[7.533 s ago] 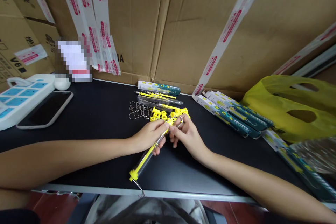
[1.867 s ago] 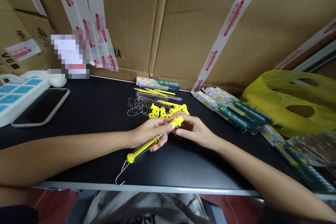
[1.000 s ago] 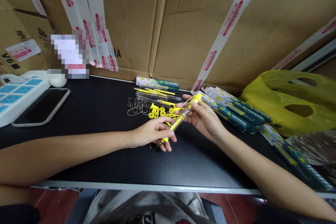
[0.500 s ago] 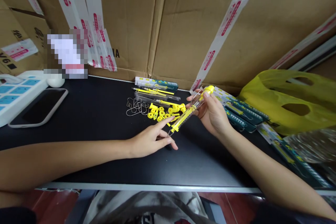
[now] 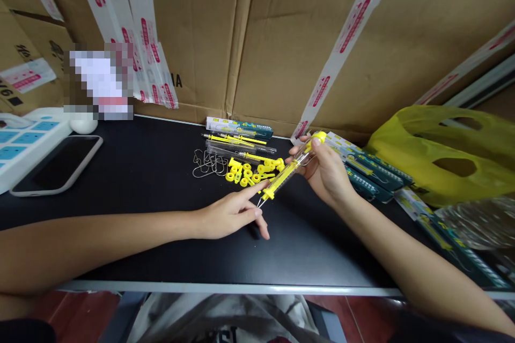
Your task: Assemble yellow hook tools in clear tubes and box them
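A spring scale [image 5: 286, 171], with a clear tube and yellow fittings, slants over the table. Its upper yellow end is gripped by my right hand [image 5: 328, 171], thumb on top and fingers wrapped behind. At the lower end a wire hook [image 5: 260, 202] sticks out, pinched by the thumb of my left hand [image 5: 231, 214] and a finger behind it; the index finger stretches along the yellow end. Behind my left hand lie small yellow plastic parts [image 5: 243, 174], bent wire hooks [image 5: 208, 164], clear tubes [image 5: 237, 151] and yellow inner rods [image 5: 231, 140].
A printed box [image 5: 240, 127] lies at the back; more boxes [image 5: 372, 171] are stacked right of my right hand. Further right is a yellow plastic bag [image 5: 438, 155]. A phone [image 5: 58, 166] and a power strip [image 5: 30, 144] sit at left. Cardboard [image 5: 193, 27] walls the back.
My left thumb and fingers have closed in on the wire hook, and the left hand has dipped slightly. The right hand keeps its hold on the spring scale, nearly still.
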A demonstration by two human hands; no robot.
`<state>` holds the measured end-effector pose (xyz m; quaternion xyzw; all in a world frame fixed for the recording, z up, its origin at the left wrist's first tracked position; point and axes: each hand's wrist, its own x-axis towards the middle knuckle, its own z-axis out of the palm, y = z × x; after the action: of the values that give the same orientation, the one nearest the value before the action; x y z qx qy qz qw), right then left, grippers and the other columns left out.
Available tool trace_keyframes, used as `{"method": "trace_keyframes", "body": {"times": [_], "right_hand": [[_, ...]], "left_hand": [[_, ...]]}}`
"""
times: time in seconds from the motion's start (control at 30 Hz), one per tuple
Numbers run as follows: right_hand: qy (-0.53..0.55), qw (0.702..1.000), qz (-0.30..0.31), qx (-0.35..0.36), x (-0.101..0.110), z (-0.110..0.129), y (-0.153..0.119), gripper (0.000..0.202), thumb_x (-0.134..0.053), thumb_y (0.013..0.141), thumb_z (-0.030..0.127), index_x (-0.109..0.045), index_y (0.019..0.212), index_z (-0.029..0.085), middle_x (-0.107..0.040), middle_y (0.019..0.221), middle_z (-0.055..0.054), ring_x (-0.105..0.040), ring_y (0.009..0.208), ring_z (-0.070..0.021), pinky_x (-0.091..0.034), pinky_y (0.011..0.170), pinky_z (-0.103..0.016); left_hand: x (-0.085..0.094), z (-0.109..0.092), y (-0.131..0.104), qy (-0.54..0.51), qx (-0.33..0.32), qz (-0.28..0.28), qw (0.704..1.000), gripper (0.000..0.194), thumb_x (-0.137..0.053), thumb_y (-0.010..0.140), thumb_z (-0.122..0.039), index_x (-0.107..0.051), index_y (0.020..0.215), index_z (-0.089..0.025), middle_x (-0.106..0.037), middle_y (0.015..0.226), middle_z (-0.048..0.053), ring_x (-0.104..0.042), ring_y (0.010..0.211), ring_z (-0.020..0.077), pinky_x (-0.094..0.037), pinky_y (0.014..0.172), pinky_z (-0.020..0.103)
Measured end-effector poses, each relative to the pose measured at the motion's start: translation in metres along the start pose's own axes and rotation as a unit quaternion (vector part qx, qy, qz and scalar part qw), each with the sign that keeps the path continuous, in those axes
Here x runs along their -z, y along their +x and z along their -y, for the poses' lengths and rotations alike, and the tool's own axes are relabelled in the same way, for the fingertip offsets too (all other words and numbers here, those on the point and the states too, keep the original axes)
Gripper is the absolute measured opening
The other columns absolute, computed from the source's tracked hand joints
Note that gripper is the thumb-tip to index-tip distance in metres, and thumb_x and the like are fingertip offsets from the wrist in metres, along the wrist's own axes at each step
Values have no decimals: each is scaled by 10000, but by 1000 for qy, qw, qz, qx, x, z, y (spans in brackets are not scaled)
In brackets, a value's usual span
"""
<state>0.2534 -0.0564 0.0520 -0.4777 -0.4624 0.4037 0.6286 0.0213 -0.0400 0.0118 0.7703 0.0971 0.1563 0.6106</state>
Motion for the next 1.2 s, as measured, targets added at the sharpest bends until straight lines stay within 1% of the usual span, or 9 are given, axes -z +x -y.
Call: {"method": "trace_keyframes", "body": {"times": [0.23,0.47,0.63,0.73,0.83,0.9,1.0,1.1,1.2], "right_hand": [[-15,998,-28,50,17,5,13,326,-581,788,537,-550,931,246,-665,800,10,-654,639,-137,-537,569,-262],[-15,999,25,-15,0,0,-3,336,-567,803,525,-529,976,240,-680,820,-5,-667,654,-155,-534,543,-269],[5,999,-25,33,14,2,10,293,-605,787,492,-561,912,230,-685,791,3,-659,659,-139,-535,573,-255],[-22,1000,0,2,7,-2,4,327,-587,789,529,-556,923,233,-697,802,-16,-646,665,-150,-506,511,-245],[-13,1000,12,0,-8,-6,-9,292,-614,783,491,-571,887,221,-678,835,-23,-584,612,-121,-425,403,-196],[3,1000,5,-1,-15,-5,-16,265,-648,765,452,-588,858,211,-633,799,-11,-535,567,-100,-402,371,-178],[24,1000,-1,-8,-20,0,-21,256,-651,764,441,-581,816,201,-545,708,15,-481,510,-81,-432,376,-181],[39,999,7,5,-24,2,-28,254,-661,762,423,-546,811,202,-519,718,29,-486,504,-72,-477,401,-195],[19,999,47,17,-30,-2,-40,270,-706,734,370,-514,846,216,-546,775,33,-548,544,-84,-536,459,-229]], "left_hand": [[1,2,-2,-47,-19,64,997,677,-385,956,-258,37,1473,-143,-727,840,80,-629,944,166,-430,899,369],[2,3,-1,-59,-10,64,996,717,-407,949,-239,77,1466,-133,-731,868,99,-635,944,177,-428,897,385],[3,2,0,-59,-2,56,997,711,-396,947,-226,77,1464,-106,-723,885,110,-629,939,171,-406,912,377],[1,2,0,-73,4,25,997,718,-399,939,-228,74,1463,-93,-719,866,112,-637,898,177,-427,862,359],[0,0,-2,-80,9,-16,997,698,-398,922,-214,20,1469,-94,-713,764,76,-647,792,172,-450,786,327],[1,-1,-3,-61,17,-50,997,678,-436,895,-223,-90,1464,-95,-693,682,45,-634,688,162,-457,709,296],[8,-2,-5,-17,29,-111,993,554,-475,870,-312,-353,1363,-89,-662,636,30,-601,609,155,-443,604,260],[16,-5,-4,35,5,-178,983,425,-433,891,-390,-511,1199,-107,-671,781,62,-621,751,169,-461,690,281],[18,-11,-4,122,-43,-230,965,407,-494,876,-396,-492,1206,-157,-640,1026,79,-593,984,191,-445,859,317]]}}
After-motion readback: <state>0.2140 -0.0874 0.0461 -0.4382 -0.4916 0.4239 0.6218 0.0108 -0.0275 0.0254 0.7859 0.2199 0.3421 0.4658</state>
